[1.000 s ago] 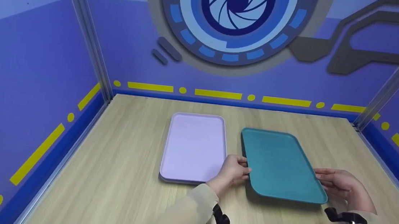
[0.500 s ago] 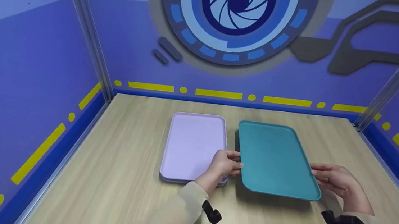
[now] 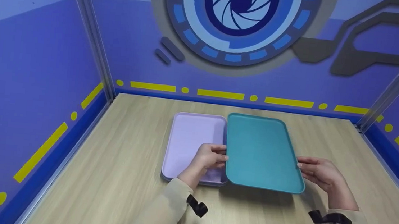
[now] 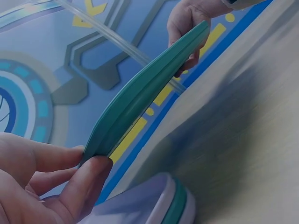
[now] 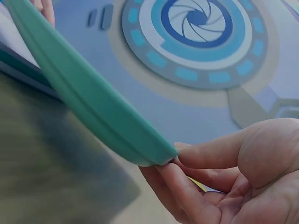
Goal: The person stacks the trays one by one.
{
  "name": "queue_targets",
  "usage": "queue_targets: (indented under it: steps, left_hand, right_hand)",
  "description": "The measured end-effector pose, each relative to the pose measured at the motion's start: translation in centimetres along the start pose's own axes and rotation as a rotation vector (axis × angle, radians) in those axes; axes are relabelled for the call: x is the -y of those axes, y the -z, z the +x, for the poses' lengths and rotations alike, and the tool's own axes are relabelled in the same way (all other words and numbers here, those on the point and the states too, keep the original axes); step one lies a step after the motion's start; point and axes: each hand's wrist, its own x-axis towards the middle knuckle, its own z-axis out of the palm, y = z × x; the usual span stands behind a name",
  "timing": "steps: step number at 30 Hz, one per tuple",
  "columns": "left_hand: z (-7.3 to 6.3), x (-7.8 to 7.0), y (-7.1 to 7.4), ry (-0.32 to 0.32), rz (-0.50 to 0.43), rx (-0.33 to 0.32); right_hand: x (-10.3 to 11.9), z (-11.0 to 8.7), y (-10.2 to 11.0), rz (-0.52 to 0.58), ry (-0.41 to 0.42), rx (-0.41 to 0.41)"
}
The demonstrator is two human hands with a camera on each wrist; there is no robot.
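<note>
A teal tray is held raised above the table between both hands, its shadow falling below it. My left hand pinches its left rim, thumb and fingers on the edge, as the left wrist view shows close up. On the opposite rim, my right hand pinches the edge with thumb and fingers. A lavender tray lies on the table to the left, partly covered by my left hand. Beneath that tray, the left wrist view shows a teal layer and another lavender one, so it tops a stack.
The light wood table runs back to a blue-purple wall with yellow dashes. Side walls with metal posts close it in at left and right. Black straps sit on both wrists.
Both hands have carried the teal tray leftward and somewhat upward in the head view, so its left rim now meets the lavender tray's right edge there. The stack has stayed in place.
</note>
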Motion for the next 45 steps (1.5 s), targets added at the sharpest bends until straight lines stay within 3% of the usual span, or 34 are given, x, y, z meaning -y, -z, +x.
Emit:
queue_targets:
  steps: [8, 24, 33, 45]
  left_hand:
    - [-0.4, -0.3, 3.3, 0.016, 0.009, -0.017]
    - [-1.6, 0.0, 9.8, 0.008, -0.025, -0.081]
    - [-2.3, -0.2, 13.1, 0.000, -0.045, -0.158]
    - [-2.8, 0.1, 16.3, 0.032, 0.023, -0.229]
  right_hand:
    - [0.7, 1.2, -3.1, -0.042, 0.024, -0.015]
    - [1.9, 3.7, -9.7, -0.022, 0.052, -0.028]
    - [2.0, 5.2, -13.2, 0.041, 0.070, -0.010]
    - [1.7, 6.7, -17.4, 0.145, 0.067, -0.005]
